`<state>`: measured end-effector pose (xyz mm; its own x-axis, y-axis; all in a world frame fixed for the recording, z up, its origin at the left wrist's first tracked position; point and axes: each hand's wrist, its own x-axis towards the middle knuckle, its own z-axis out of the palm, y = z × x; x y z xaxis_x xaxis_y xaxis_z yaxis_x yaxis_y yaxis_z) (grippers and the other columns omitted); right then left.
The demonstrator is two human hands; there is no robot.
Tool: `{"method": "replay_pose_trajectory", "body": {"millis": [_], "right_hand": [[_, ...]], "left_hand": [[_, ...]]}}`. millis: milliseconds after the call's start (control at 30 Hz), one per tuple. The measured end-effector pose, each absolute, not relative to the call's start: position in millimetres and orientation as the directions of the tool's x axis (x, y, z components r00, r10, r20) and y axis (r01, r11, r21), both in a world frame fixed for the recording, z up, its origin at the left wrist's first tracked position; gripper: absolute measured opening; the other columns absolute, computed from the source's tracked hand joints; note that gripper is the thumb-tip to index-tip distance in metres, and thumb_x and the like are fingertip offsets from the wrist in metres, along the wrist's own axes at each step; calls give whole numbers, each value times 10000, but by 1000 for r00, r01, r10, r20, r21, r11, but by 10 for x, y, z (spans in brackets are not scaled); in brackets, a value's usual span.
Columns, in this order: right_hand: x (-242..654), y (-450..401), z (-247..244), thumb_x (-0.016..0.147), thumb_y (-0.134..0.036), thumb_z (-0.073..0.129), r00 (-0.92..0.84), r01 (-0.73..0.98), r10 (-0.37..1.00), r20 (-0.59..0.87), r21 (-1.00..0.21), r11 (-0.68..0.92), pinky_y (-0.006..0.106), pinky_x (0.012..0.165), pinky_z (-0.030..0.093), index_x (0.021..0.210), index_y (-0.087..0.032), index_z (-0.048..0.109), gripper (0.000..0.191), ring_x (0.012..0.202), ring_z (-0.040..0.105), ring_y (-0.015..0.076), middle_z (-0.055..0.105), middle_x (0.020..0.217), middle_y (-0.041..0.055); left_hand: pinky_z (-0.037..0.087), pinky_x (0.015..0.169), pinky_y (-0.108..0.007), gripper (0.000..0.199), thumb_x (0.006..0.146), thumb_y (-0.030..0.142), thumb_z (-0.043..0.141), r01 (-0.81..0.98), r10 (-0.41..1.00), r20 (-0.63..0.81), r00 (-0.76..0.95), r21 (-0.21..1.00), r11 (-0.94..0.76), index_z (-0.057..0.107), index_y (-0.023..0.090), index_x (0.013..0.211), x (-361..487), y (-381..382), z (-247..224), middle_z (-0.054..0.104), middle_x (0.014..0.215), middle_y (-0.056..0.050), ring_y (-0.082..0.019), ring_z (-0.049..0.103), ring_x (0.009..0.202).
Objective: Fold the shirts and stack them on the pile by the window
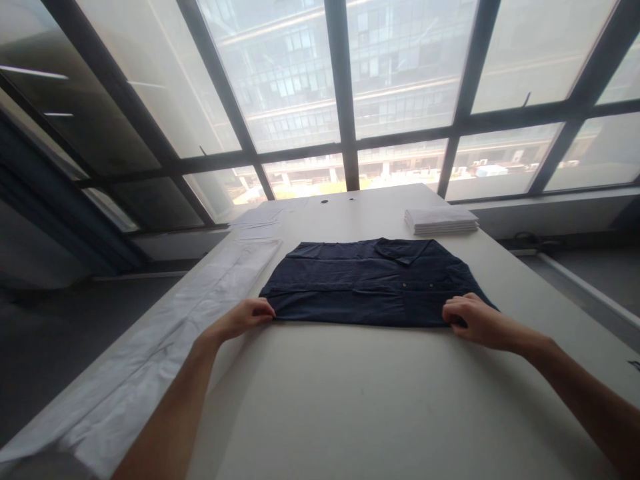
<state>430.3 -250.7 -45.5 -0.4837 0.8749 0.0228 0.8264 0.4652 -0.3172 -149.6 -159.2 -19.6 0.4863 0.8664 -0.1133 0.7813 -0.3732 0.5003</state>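
A dark navy garment with a collar flap and small buttons, likely a shirt [340,283], lies flat and folded on the white table [350,400]. My left hand [250,315] pinches its near left corner between thumb and fingers. At the near edge toward the right, my right hand [467,317] is closed on the cloth, with the fingers curled. The near edge of the shirt runs nearly straight between my two hands. Its collar part lies at the far right side.
A folded white stack of cloth [441,220] sits at the table's far right. Along the left edge stretches a long white plastic-like sheet [165,333], with white paper sheets [257,219] beyond it. Large windows [295,73] stand behind the table.
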Motion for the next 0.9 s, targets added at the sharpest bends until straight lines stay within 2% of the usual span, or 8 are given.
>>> {"method": "replay_pose_trajectory", "body": {"millis": [133, 367, 467, 567, 633, 700, 767, 900], "right_hand": [[4348, -2523, -427, 763, -158, 527, -452, 853, 891, -33, -307, 421, 332, 806, 383, 710, -225, 583, 102, 751, 602, 190, 670, 768, 1], [4600, -2627, -396, 732, -181, 597, -304, 917, 921, -245, -338, 213, 268, 562, 359, 719, -234, 642, 71, 657, 618, 184, 685, 719, 0], [4570, -2606, -371, 852, -358, 618, -298, 904, 942, -152, -362, 228, 288, 565, 409, 742, -238, 661, 169, 656, 628, 197, 693, 745, 16], [4302, -2513, -399, 975, -428, 479, -165, 900, 957, 237, -360, 244, 359, 734, 509, 864, -229, 690, 310, 820, 673, 246, 722, 882, 67], [4028, -2455, -480, 1007, -373, 421, -93, 888, 870, 484, -355, 292, 411, 926, 507, 1047, -211, 699, 324, 1039, 661, 277, 722, 1073, 108], [3761, -2433, -605, 1013, -349, 430, -189, 863, 819, 541, -306, 401, 431, 1067, 455, 1298, -201, 630, 378, 1265, 567, 283, 638, 1336, 127], [3573, -2445, -748, 1018, -349, 443, -379, 827, 797, 470, -215, 520, 469, 1163, 368, 1485, -236, 485, 482, 1430, 417, 276, 471, 1547, 102], [3488, -2478, -958, 1040, -417, 416, -573, 779, 771, 279, -106, 618, 567, 1215, 233, 1572, -311, 343, 548, 1521, 249, 272, 281, 1652, 61]], "left_hand": [[513, 764, -283, 296, 835, 478, 652, 798, 850, -226, 476, 516, -310, 756, 204, 878, -1430, -1667, -138, 744, 872, -40, -219, 675, 831], [488, 634, -249, 278, 817, 459, 693, 835, 693, -507, 513, 483, -264, 783, 215, 915, -1254, -1895, 15, 759, 837, -23, -217, 681, 765], [515, 700, -259, 308, 932, 468, 595, 771, 767, -289, 573, 507, -385, 768, 216, 967, -932, -1981, 56, 750, 887, -30, -205, 678, 800], [523, 887, -304, 329, 1031, 394, 461, 659, 815, 179, 551, 506, -557, 731, 208, 1060, -433, -2051, -79, 733, 1035, -66, -209, 679, 964], [476, 1033, -357, 326, 1049, 329, 431, 603, 746, 332, 577, 443, -663, 678, 229, 1237, -104, -2096, -261, 685, 1251, -89, -223, 629, 1168], [361, 1163, -432, 396, 1059, 310, 413, 581, 668, 323, 670, 333, -743, 558, 268, 1425, 137, -2138, -462, 569, 1457, -82, -240, 487, 1376], [232, 1225, -500, 483, 1068, 366, 403, 567, 611, 209, 763, 237, -789, 394, 327, 1549, 261, -2171, -626, 414, 1593, -47, -253, 321, 1494], [100, 1239, -552, 560, 1061, 522, 368, 591, 602, 27, 798, 158, -791, 236, 406, 1593, 272, -2199, -737, 218, 1668, 10, -274, 157, 1545]]}}
